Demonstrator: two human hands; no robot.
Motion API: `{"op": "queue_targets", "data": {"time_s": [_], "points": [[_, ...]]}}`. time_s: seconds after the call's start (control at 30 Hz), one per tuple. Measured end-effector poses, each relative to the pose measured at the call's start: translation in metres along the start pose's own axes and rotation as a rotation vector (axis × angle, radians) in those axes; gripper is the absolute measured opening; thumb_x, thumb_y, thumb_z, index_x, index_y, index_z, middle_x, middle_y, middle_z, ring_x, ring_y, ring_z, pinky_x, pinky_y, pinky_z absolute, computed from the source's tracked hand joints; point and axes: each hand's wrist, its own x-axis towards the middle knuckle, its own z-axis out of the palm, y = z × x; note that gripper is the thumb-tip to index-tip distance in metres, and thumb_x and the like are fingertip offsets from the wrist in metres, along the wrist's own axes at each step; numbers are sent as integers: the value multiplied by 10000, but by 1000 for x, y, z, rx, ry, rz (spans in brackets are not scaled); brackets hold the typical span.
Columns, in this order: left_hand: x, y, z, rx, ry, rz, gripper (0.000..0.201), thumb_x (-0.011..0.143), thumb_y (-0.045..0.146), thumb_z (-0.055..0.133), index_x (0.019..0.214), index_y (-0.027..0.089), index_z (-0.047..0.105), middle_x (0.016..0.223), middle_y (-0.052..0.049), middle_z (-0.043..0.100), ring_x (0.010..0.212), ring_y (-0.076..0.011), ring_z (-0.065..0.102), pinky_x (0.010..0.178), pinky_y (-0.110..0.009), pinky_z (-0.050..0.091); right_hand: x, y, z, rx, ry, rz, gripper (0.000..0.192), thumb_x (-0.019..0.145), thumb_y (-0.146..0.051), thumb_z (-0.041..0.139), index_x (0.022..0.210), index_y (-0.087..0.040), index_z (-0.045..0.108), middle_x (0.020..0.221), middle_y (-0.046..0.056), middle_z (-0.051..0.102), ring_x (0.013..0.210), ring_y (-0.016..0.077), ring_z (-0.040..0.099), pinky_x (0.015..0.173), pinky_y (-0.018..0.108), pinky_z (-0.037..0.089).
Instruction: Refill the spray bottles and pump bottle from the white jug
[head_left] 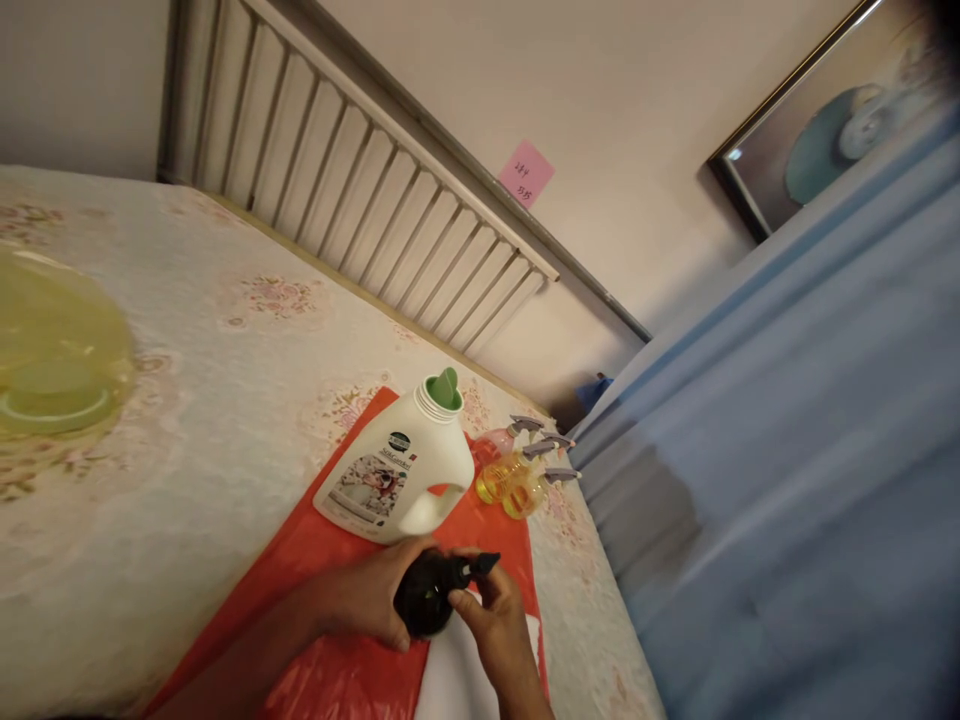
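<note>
My left hand (375, 592) is wrapped round the body of a dark pump bottle (421, 598), which tilts to the right. My right hand (491, 620) grips the bottle's black pump top (466, 570) between thumb and fingers. Just beyond the hands stands a white detergent jug (405, 470) with its cap off and a green pouring spout (445, 388) in its neck. Under the jug and hands lies a red plastic sheet (345, 660), with a white sheet or cloth (459, 670) on it below the pump bottle.
Several small spray bottles (517, 490) with yellow or pink liquid stand right of the jug. A clear yellow basin (60, 350) sits at the left on the flowered tablecloth (195, 420). Behind are a radiator (337, 170) and a pink note (526, 173); a blue curtain (787, 450) hangs at the right.
</note>
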Motion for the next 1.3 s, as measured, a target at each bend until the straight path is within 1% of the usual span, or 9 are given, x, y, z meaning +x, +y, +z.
{"op": "queue_targets", "data": {"time_s": [0.33, 0.73, 0.87, 0.93, 1.0, 1.1, 1.17, 1.23, 1.3], "points": [[1, -8, 1, 59, 7, 35, 864, 490, 165, 772, 1285, 271, 451, 1213, -24, 614, 1086, -288, 602, 878, -365, 523, 0, -9, 7, -141, 14, -19, 299, 681, -187, 706, 978, -207, 731, 1004, 66, 743, 992, 272, 662, 936, 390, 483], [-2, 2, 0, 66, 8, 27, 836, 497, 165, 779, 1273, 226, 474, 1184, -31, 622, 1081, -289, 599, 891, -377, 512, 1, -7, 16, -218, 122, -89, 320, 594, -199, 806, 886, -216, 676, 896, 11, 723, 890, 234, 666, 844, 311, 526], [0, -1, 1, 35, 8, 38, 894, 470, 160, 809, 1291, 257, 468, 1207, -32, 625, 1101, -299, 598, 916, -383, 507, -1, -1, 4, -143, 1, -86, 520, 619, -282, 830, 1104, -221, 652, 1138, 65, 697, 1102, 272, 629, 1001, 373, 470], [1, -5, 1, 14, -2, 73, 942, 468, 160, 815, 1324, 287, 443, 1261, -31, 609, 1146, -307, 580, 945, -390, 496, -1, -2, 0, -110, -99, -94, 492, 722, -328, 761, 1186, -222, 636, 1235, 87, 663, 1184, 277, 589, 1049, 402, 430], [2, -7, 1, 15, -10, 86, 965, 472, 172, 821, 1344, 296, 426, 1299, -35, 591, 1174, -313, 564, 956, -397, 491, 0, -4, 0, -120, -129, -105, 378, 786, -336, 696, 1145, -219, 665, 1183, 85, 685, 1139, 270, 611, 1011, 395, 453], [1, -8, 1, 61, 6, 50, 914, 470, 195, 826, 1305, 265, 461, 1252, -41, 608, 1140, -324, 577, 930, -408, 496, 2, -2, 8, -206, 19, -99, 292, 716, -316, 759, 980, -210, 695, 974, 49, 721, 953, 251, 657, 878, 344, 506], [0, -7, 0, 75, 14, 36, 863, 476, 199, 819, 1271, 250, 487, 1203, -35, 623, 1102, -319, 595, 908, -403, 505, 3, 3, 11, -245, 113, -107, 329, 628, -308, 824, 906, -208, 678, 903, 28, 709, 891, 243, 652, 837, 328, 512], [0, -6, 0, 63, 4, 43, 862, 490, 193, 809, 1285, 255, 480, 1209, -33, 622, 1111, -314, 594, 911, -398, 507, 2, 6, 9, -219, 111, -111, 427, 598, -320, 844, 969, -208, 667, 976, 42, 709, 954, 255, 647, 890, 342, 503], [0, -6, 0, 38, -6, 62, 901, 502, 190, 798, 1327, 268, 445, 1255, -45, 607, 1150, -324, 578, 932, -404, 500, 0, 7, 5, -154, 24, -99, 496, 663, -342, 801, 1116, -207, 649, 1135, 76, 692, 1083, 269, 622, 983, 371, 468]]}}
